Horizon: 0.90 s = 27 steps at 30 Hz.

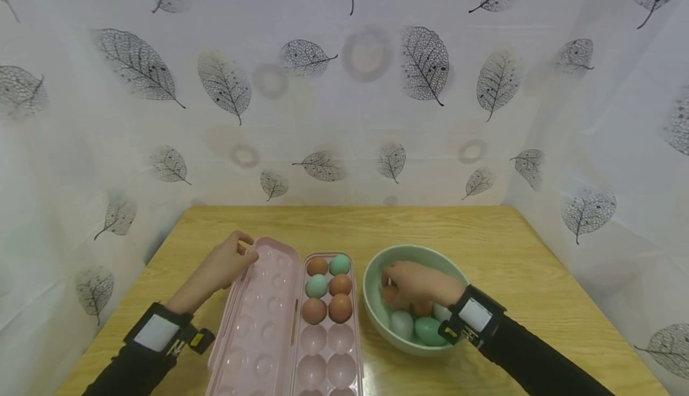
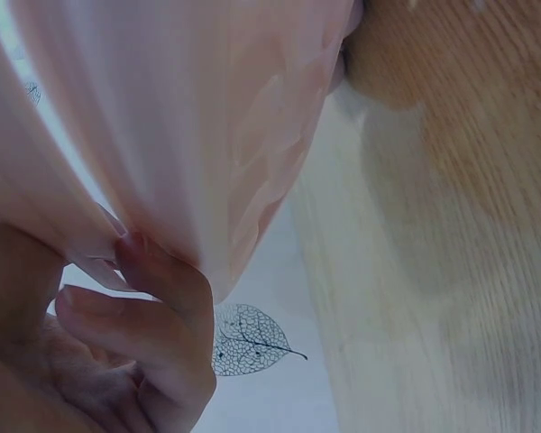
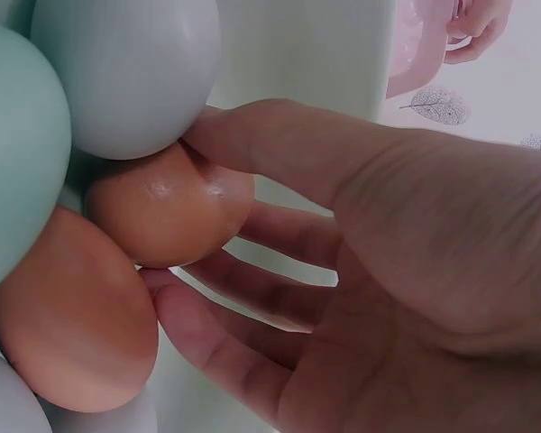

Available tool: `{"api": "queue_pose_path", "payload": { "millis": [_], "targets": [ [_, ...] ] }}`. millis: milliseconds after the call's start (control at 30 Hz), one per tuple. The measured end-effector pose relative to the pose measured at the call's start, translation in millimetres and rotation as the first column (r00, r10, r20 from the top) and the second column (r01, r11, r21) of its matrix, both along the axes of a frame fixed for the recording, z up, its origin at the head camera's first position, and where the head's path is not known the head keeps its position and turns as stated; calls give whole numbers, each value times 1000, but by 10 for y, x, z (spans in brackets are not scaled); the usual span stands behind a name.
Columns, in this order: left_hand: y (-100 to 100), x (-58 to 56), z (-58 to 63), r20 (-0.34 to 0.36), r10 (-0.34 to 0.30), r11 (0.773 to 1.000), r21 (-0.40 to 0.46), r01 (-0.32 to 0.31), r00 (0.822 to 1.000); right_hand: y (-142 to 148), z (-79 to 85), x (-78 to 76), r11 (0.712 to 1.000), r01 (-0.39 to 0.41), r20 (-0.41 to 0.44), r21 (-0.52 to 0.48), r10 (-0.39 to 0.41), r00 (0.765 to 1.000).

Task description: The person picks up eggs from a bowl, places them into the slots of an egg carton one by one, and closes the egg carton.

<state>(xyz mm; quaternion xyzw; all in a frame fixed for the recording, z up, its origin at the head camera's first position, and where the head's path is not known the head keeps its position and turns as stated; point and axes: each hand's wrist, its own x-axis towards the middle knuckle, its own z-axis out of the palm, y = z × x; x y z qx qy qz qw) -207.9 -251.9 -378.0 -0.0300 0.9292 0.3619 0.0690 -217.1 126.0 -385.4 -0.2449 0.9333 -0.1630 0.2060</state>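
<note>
Left hand [image 1: 230, 259] pinches pink lid [image 1: 262, 318]; right hand [image 1: 417, 284] half-curled round brown egg [image 3: 167, 212].

The head view looks forward and down over the table [image 1: 457, 228] toward the curtain [image 1: 377, 130], from far enough back for the whole bowl [image 1: 375, 285]. The left wrist view, turned sideways, looks closely along the left hand [image 1: 228, 258] at the lid [image 2: 153, 117]. The right wrist view faces closely into the bowl, sharing the left hand and lid at its top right.
</note>
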Motion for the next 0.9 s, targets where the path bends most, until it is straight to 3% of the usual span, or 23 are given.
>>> {"api": "queue_pose_path", "payload": {
  "millis": [333, 600, 900],
  "targets": [
    [-4, -24, -16, 9, 4, 1000, -12, -4, 1000, -9, -23, -3, 1000, -22, 5, -6, 22, 1000],
    [9, -26, 15, 9, 3, 1000, -18, -3, 1000, -7, -23, -4, 997, 41, 69, -63, -37, 997],
    [-4, -16, 1, 10, 3, 1000, -7, -3, 1000, -7, -42, -42, 997, 38, 54, -63, -35, 998]
  ]
}}
